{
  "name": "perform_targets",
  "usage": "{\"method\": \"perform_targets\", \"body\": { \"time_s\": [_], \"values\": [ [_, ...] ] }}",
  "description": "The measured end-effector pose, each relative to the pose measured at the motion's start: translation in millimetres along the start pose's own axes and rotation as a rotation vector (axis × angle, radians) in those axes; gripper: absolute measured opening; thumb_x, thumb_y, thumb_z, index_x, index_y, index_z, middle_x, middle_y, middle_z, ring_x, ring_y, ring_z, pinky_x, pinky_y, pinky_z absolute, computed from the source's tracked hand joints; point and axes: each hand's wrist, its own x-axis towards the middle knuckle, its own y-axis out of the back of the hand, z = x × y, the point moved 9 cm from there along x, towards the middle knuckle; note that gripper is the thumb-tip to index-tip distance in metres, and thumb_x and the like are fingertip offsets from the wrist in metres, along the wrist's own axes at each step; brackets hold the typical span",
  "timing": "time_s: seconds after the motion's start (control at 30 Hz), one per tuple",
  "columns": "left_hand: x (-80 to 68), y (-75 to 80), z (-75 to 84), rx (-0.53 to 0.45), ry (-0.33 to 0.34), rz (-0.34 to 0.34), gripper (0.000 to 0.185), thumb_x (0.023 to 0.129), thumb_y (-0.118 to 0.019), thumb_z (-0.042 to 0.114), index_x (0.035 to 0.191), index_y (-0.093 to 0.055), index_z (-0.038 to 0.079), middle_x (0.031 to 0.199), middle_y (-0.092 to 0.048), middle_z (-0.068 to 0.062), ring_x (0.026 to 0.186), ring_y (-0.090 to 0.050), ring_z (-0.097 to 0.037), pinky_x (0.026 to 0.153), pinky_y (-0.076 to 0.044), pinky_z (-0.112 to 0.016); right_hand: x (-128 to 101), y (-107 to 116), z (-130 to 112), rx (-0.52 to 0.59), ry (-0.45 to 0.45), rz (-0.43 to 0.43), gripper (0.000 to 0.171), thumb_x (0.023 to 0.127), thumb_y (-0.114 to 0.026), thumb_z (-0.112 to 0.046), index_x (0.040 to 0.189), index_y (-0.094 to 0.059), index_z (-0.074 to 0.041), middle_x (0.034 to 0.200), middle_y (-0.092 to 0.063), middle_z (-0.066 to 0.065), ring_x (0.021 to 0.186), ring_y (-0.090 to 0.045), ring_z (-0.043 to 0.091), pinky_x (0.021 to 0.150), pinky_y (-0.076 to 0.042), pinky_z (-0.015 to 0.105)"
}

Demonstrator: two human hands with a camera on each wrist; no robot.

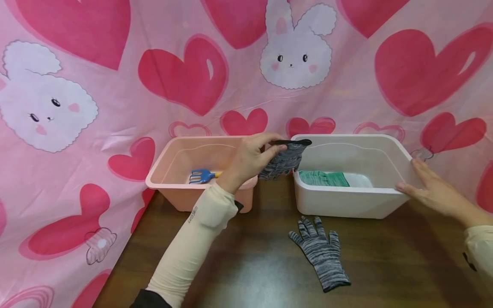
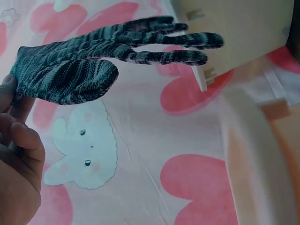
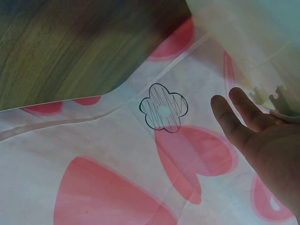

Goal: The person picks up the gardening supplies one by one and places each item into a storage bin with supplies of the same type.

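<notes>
My left hand (image 1: 252,156) pinches a grey-and-black striped knit glove (image 1: 286,158) by its dark cuff, between thumb and fingers. It hangs over the gap between the two bins, and in the left wrist view the glove (image 2: 70,70) stretches out sideways, fingers away from the hand. A matching glove (image 1: 321,252) lies flat on the table, in front of the white bin (image 1: 346,203). Inside that bin is a green knit piece (image 1: 323,179). My right hand (image 1: 435,190) rests at the bin's right end, thumb at the front rim; two straight fingers (image 3: 239,119) show in the right wrist view.
A peach bin (image 1: 208,192) stands left of the white one, holding a small blue hand fork (image 1: 201,176) with a yellow handle. Both bins sit on a dark wooden table (image 1: 246,256), against a pink cloth (image 1: 242,94) with hearts and rabbits.
</notes>
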Motion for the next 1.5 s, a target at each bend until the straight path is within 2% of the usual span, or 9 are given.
{"method": "perform_targets", "body": {
  "time_s": [0.13, 0.37, 0.63, 0.87, 1.07, 1.2, 1.3, 1.4, 1.5],
  "values": [
    [7.8, 1.8, -2.0, -0.007, 0.023, 0.009, 0.018, 0.092, -0.076, 0.011, 0.11, -0.076, 0.007, 0.086, -0.07, 0.001, 0.064, -0.051, -0.011, 0.054, -0.048, -0.026, 0.4, -0.1, 0.4, 0.002, 0.001, -0.002, 0.095, 0.101, -0.054, -0.044, 0.156, 0.006, 0.006, 0.159, 0.011, 0.036, 0.145, 0.01, 0.054, 0.108, 0.001, 0.076],
    [21.1, -4.5, -0.8, 0.022, 0.01, -0.006, 0.018, 0.092, -0.076, 0.014, 0.11, -0.076, 0.008, 0.089, -0.071, 0.002, 0.069, -0.053, -0.011, 0.058, -0.05, -0.024, 0.1, -0.7, 4.1, 0.033, 0.018, -0.027, 0.095, 0.101, -0.054, -0.043, 0.158, 0.008, 0.001, 0.16, 0.011, 0.033, 0.145, 0.01, 0.055, 0.104, 0.0, 0.079],
    [37.1, -22.9, 2.2, -0.011, -0.004, -0.022, 0.017, 0.093, -0.075, 0.014, 0.108, -0.076, 0.008, 0.09, -0.071, 0.002, 0.071, -0.054, -0.01, 0.06, -0.05, -0.023, -0.7, 0.3, 2.1, 0.032, 0.036, -0.007, 0.094, 0.102, -0.054, -0.042, 0.157, 0.006, 0.005, 0.159, 0.008, 0.036, 0.145, 0.009, 0.054, 0.109, 0.004, 0.074],
    [48.7, -43.2, 3.3, -0.019, -0.016, -0.026, 0.019, 0.092, -0.076, 0.015, 0.11, -0.076, 0.007, 0.097, -0.072, -0.001, 0.076, -0.055, -0.01, 0.065, -0.049, -0.02, -1.4, -0.1, 1.6, 0.028, 0.026, -0.012, 0.093, 0.102, -0.054, -0.041, 0.157, 0.006, 0.005, 0.159, 0.009, 0.036, 0.145, 0.008, 0.056, 0.108, 0.002, 0.075],
    [56.3, -63.4, 6.9, -0.035, -0.008, -0.061, 0.021, 0.093, -0.075, 0.016, 0.113, -0.076, 0.008, 0.101, -0.073, 0.0, 0.077, -0.054, -0.009, 0.066, -0.049, -0.019, -0.6, -0.3, 3.6, 0.032, 0.021, -0.016, 0.094, 0.102, -0.054, -0.042, 0.157, 0.006, 0.003, 0.16, 0.01, 0.034, 0.145, 0.009, 0.055, 0.108, 0.003, 0.075],
    [61.4, -80.1, 1.9, -0.068, 0.081, -0.107, 0.023, 0.094, -0.074, 0.019, 0.115, -0.075, 0.01, 0.098, -0.072, 0.002, 0.079, -0.054, -0.01, 0.068, -0.049, -0.019, -1.1, 0.0, 3.9, 0.031, 0.032, -0.005, 0.094, 0.101, -0.055, -0.04, 0.157, 0.006, 0.005, 0.16, 0.009, 0.035, 0.145, 0.008, 0.055, 0.109, 0.003, 0.073],
    [61.3, -91.5, -9.9, -0.143, 0.222, -0.128, 0.023, 0.095, -0.073, 0.023, 0.116, -0.074, 0.013, 0.092, -0.068, 0.004, 0.081, -0.055, -0.011, 0.069, -0.05, -0.02, -1.4, 0.4, 3.3, 0.036, 0.035, -0.002, 0.094, 0.101, -0.055, -0.04, 0.157, 0.006, 0.004, 0.16, 0.008, 0.035, 0.145, 0.008, 0.055, 0.109, 0.003, 0.074],
    [59.0, -99.0, -21.7, -0.255, 0.336, -0.107, 0.022, 0.095, -0.073, 0.024, 0.115, -0.074, 0.013, 0.09, -0.066, 0.002, 0.084, -0.056, -0.013, 0.071, -0.053, -0.023, -0.9, 0.3, 3.0, 0.041, 0.029, -0.01, 0.094, 0.101, -0.055, -0.04, 0.158, 0.006, 0.002, 0.16, 0.009, 0.034, 0.145, 0.008, 0.055, 0.108, 0.002, 0.076],
    [56.8, -104.6, -31.1, -0.354, 0.391, -0.075, 0.02, 0.095, -0.073, 0.022, 0.112, -0.074, 0.01, 0.091, -0.066, 0.0, 0.086, -0.058, -0.014, 0.073, -0.055, -0.024, 0.3, 0.2, 3.1, 0.042, 0.015, -0.02, 0.095, 0.101, -0.055, -0.042, 0.158, 0.007, 0.0, 0.161, 0.01, 0.033, 0.146, 0.009, 0.055, 0.106, 0.001, 0.078]
  ]
}}
